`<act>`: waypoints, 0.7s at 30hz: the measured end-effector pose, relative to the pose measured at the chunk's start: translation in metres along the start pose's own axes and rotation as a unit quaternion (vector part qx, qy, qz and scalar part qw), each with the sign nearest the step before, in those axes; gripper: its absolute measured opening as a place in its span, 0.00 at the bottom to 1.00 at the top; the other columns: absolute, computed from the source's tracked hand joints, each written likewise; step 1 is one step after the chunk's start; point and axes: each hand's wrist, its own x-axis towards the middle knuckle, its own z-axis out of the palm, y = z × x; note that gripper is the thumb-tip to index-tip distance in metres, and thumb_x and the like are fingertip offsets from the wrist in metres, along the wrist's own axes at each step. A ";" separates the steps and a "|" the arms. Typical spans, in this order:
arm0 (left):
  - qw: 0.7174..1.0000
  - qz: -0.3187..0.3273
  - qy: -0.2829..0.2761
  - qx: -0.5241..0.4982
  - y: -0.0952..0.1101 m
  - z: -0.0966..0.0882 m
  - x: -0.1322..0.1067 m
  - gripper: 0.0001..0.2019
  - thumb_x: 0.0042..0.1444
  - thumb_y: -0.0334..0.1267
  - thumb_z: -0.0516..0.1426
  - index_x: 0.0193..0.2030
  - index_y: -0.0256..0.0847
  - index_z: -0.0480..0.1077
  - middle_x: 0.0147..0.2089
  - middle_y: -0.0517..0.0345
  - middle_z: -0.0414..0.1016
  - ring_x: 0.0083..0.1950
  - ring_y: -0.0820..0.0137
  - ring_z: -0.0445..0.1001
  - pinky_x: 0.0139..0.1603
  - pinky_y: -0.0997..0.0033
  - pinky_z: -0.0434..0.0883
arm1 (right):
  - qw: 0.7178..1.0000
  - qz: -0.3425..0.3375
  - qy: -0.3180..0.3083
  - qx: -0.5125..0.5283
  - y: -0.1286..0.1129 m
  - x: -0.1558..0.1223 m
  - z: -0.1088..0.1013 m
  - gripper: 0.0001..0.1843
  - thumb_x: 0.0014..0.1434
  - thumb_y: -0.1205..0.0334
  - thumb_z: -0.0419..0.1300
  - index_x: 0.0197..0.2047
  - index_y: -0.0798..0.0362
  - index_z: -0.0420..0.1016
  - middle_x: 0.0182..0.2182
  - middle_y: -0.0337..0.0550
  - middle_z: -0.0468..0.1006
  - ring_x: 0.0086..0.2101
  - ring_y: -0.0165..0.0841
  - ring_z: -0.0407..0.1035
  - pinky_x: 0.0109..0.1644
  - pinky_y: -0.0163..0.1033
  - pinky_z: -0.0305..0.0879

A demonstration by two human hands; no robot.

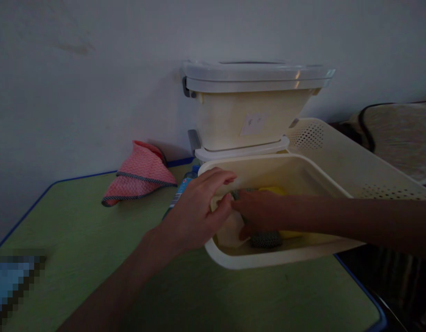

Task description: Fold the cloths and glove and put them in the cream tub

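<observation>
A cream plastic bin (233,262) stands open on the green table. My left hand (199,210) is over its left rim, with thumb and fingers curved apart and nothing between them. Inside the bin, my right hand (259,210) reaches in from the right, its thumb and fingertips spread over a grey woven-looking item (266,240). Part of that item is hidden under the hand, and a grip on it cannot be made out. Something yellow (273,190) lies in the bin behind my right wrist.
Behind the bin, a lidded cream storage box (223,115) is stacked against the wall. A perforated white basket (340,157) is at the right. A pink cloth (141,170) and a blue-capped bottle (181,190) are on the green table (95,240) at the left.
</observation>
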 end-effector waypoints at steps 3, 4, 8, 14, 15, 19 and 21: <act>1.000 -0.003 -0.003 0.001 0.000 0.000 0.000 0.12 0.55 0.30 0.48 0.45 0.34 0.67 0.43 0.49 0.74 0.45 0.68 0.72 0.47 0.65 0.71 | 0.995 -0.098 0.015 -0.025 0.006 0.002 -0.010 0.24 0.50 0.56 0.65 0.50 0.54 0.69 0.47 0.54 0.72 0.43 0.42 0.71 0.43 0.43 0.68; 1.000 -0.003 -0.002 0.001 0.000 0.000 0.000 0.12 0.55 0.30 0.48 0.45 0.34 0.67 0.43 0.49 0.74 0.45 0.68 0.72 0.46 0.65 0.71 | 0.986 -0.157 0.036 -0.038 0.007 0.004 -0.012 0.21 0.52 0.60 0.63 0.50 0.55 0.69 0.48 0.53 0.71 0.45 0.40 0.70 0.45 0.41 0.67; 1.000 0.007 -0.001 0.007 0.000 0.000 0.000 0.12 0.55 0.29 0.48 0.44 0.32 0.67 0.42 0.48 0.74 0.44 0.68 0.72 0.45 0.66 0.71 | 0.945 -0.308 0.074 -0.085 0.013 0.014 -0.008 0.21 0.54 0.64 0.62 0.51 0.58 0.68 0.51 0.50 0.70 0.48 0.39 0.67 0.50 0.41 0.64; 1.000 0.008 -0.001 0.013 0.000 0.000 0.000 0.12 0.55 0.29 0.48 0.44 0.33 0.67 0.43 0.48 0.74 0.45 0.68 0.72 0.46 0.66 0.71 | 0.940 -0.312 0.094 -0.103 0.011 0.017 0.001 0.24 0.55 0.58 0.61 0.52 0.59 0.67 0.51 0.51 0.70 0.50 0.40 0.65 0.53 0.42 0.62; 1.000 0.007 -0.002 0.013 0.000 0.000 0.000 0.12 0.55 0.29 0.48 0.44 0.33 0.67 0.43 0.48 0.74 0.45 0.68 0.72 0.46 0.66 0.71 | 0.942 -0.307 0.091 -0.104 0.011 0.017 0.001 0.24 0.54 0.58 0.61 0.52 0.59 0.67 0.50 0.51 0.71 0.50 0.40 0.65 0.53 0.43 0.62; 1.000 0.005 -0.004 0.012 0.001 0.000 0.000 0.12 0.55 0.28 0.48 0.44 0.31 0.67 0.43 0.48 0.74 0.45 0.68 0.72 0.46 0.67 0.71 | 0.946 -0.302 0.079 -0.090 0.011 0.016 0.003 0.23 0.55 0.57 0.61 0.52 0.57 0.67 0.49 0.49 0.73 0.49 0.39 0.67 0.50 0.42 0.64; 1.000 0.006 -0.005 0.009 0.001 0.000 0.000 0.12 0.55 0.28 0.48 0.43 0.31 0.67 0.43 0.48 0.74 0.44 0.68 0.72 0.45 0.68 0.70 | 0.948 -0.296 0.086 -0.083 0.012 0.016 0.006 0.24 0.53 0.58 0.62 0.52 0.56 0.67 0.49 0.48 0.73 0.49 0.38 0.67 0.50 0.41 0.64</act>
